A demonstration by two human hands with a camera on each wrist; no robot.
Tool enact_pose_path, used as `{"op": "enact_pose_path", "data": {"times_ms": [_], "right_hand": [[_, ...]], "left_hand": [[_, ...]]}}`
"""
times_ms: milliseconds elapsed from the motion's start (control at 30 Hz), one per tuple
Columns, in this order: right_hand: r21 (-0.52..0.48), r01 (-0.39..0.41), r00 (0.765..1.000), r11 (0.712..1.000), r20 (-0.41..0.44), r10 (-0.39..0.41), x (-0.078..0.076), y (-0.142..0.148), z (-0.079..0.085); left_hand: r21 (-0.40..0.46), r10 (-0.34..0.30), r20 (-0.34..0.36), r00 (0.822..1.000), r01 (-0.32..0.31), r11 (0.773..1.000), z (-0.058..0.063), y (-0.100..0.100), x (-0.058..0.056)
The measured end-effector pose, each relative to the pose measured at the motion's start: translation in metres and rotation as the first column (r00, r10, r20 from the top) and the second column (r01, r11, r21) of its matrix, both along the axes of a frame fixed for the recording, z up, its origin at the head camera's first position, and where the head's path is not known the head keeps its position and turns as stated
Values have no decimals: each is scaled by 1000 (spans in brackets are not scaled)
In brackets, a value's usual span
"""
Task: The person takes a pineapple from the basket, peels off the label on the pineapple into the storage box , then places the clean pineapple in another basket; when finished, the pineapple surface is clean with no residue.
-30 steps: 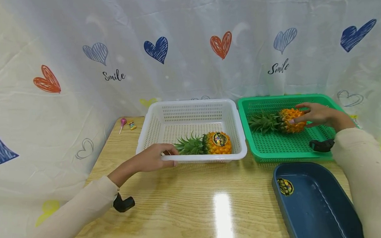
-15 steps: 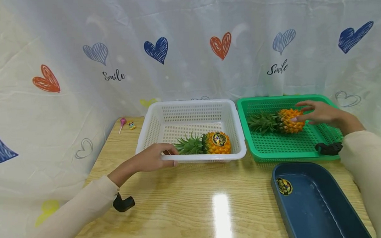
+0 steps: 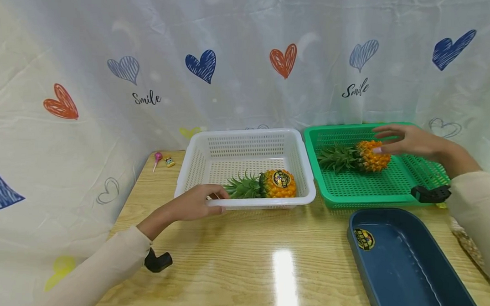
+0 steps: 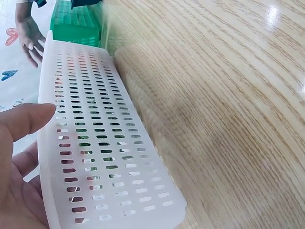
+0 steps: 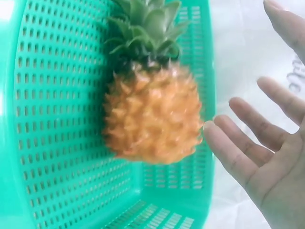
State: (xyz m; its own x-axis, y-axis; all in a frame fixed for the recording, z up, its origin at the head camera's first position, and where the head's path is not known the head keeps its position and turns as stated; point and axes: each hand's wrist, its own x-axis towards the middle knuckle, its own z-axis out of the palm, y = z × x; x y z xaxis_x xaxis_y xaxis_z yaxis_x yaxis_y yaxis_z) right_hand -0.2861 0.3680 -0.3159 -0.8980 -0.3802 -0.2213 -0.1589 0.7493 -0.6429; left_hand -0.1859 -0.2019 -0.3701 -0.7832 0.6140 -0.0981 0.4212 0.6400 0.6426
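Observation:
My left hand [image 3: 195, 203] grips the front rim of a white slotted plastic basket [image 3: 273, 202]; in the left wrist view the thumb [image 4: 31, 119] lies over that rim. A small orange pineapple [image 3: 282, 186] with green leaves and a round black-and-gold sticker lies on its side inside. To the right is a green slotted basket [image 3: 370, 202] with a second pineapple [image 3: 372, 161] lying in it, leaves to the left. My right hand [image 3: 418, 142] hovers above this one, holding nothing. The right wrist view shows its fingers [image 5: 248, 157] spread and clear of the fruit [image 5: 155, 114].
A dark blue tray [image 3: 404, 269], with a similar sticker [image 3: 364, 239] on its wall, stands in front of the green basket. A pink lollipop [image 3: 157, 156] and a wrapped sweet [image 3: 169, 161] lie at the table's back left. A curtain with printed hearts hangs behind.
My right hand has lifted and drawn away from the pineapple in the green basket, which stays lying there. The left hand keeps its grip on the white rim.

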Motion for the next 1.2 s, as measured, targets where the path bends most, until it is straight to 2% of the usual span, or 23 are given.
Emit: {"op": "enact_pose_path", "data": {"times_ms": [233, 600, 767, 933, 1200], "right_hand": [[-5, -38, 999, 999, -20, 38, 10, -23, 15], [-41, -199, 980, 979, -38, 197, 18, -80, 28], [-78, -279, 960, 957, -29, 278, 20, -108, 30], [-120, -319, 947, 940, 6, 322, 20, -132, 29], [-154, -388, 918, 908, 24, 396, 18, -161, 24]], "left_hand": [[-3, -19, -1, 1000, 19, 1000, 4, -1, 2], [39, 5, 42, 999, -7, 999, 9, -9, 5], [63, 22, 50, 999, -25, 998, 14, -14, 6], [76, 39, 38, 999, -42, 996, 19, -23, 7], [81, 122, -9, 993, -121, 989, 26, -41, 6]]}}
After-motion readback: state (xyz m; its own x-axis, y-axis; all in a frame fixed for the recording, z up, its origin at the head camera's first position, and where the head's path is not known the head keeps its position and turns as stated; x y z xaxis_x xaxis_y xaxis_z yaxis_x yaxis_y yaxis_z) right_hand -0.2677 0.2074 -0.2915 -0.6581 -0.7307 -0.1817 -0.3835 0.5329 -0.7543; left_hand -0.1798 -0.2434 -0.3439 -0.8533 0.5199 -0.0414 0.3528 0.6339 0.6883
